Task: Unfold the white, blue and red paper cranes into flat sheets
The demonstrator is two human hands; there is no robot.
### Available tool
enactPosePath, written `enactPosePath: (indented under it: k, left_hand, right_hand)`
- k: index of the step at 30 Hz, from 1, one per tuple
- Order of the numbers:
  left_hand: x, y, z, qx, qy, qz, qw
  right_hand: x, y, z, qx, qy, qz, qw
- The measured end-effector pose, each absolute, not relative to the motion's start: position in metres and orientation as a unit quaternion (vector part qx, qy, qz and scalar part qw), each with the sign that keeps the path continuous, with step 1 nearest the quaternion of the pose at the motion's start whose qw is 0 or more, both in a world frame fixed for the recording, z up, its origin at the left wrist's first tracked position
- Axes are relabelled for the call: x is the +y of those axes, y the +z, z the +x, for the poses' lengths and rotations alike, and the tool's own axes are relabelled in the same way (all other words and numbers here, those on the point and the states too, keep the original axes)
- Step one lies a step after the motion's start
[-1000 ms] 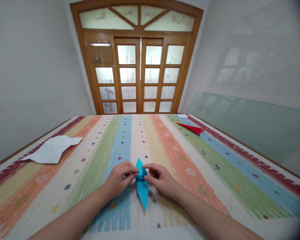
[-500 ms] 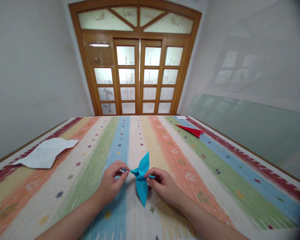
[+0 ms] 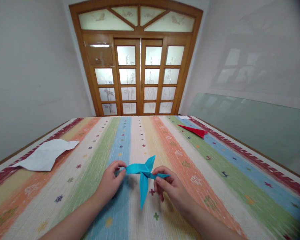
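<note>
Between my hands is a blue folded-paper figure [image 3: 143, 173] with several pointed arms, held just over the striped tablecloth. My left hand [image 3: 112, 178] pinches the tip of its left arm between thumb and fingers. On the other side, my right hand [image 3: 168, 183] grips the narrow right arm, whose point sticks out past the fingers. One pointed flap rises away from me and another hangs toward me. The fingertips cover parts of the two side arms.
A striped tablecloth [image 3: 90, 186] covers the table. White paper [image 3: 46, 155] lies at the left, slightly curled. A red folded-paper piece [image 3: 193, 131] rests at the far right. Wooden doors with glass panes [image 3: 140, 75] stand beyond, with walls on both sides.
The left arm of the blue figure now shows longer and flatter, opened out from a thin twist. My right hand has moved slightly right, and the figure has tilted.
</note>
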State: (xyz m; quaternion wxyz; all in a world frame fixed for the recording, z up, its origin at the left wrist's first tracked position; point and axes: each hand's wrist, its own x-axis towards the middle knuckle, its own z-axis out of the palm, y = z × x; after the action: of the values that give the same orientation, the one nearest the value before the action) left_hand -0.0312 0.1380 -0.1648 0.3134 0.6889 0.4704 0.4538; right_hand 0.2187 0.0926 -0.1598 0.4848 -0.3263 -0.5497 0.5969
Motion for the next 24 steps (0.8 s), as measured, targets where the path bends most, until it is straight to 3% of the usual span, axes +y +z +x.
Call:
enactPosePath:
  k: [5, 8, 11, 14, 24]
  left_hand:
    - [0.12, -0.155, -0.03, 0.407, 0.446, 0.781, 0.158]
    - [0.112, -0.15, -0.029, 0.364, 0.43, 0.815, 0.133]
    - [0.11, -0.148, -0.026, 0.347, 0.421, 0.826, 0.144]
    - [0.108, -0.145, -0.022, 0.345, 0.417, 0.825, 0.161]
    - [0.103, -0.142, -0.018, 0.328, 0.435, 0.779, 0.311]
  right_hand:
    - [0.09, -0.16, 0.217, -0.575, 0.573, -0.35, 0.468]
    - [0.083, -0.154, 0.213, -0.679, 0.465, -0.357, 0.441]
    - [0.077, -0.147, 0.209, -0.79, 0.348, -0.323, 0.387]
    - [0.075, -0.145, 0.207, -0.82, 0.318, -0.309, 0.363]
    - [0.076, -0.147, 0.208, -0.748, 0.273, -0.376, 0.474]
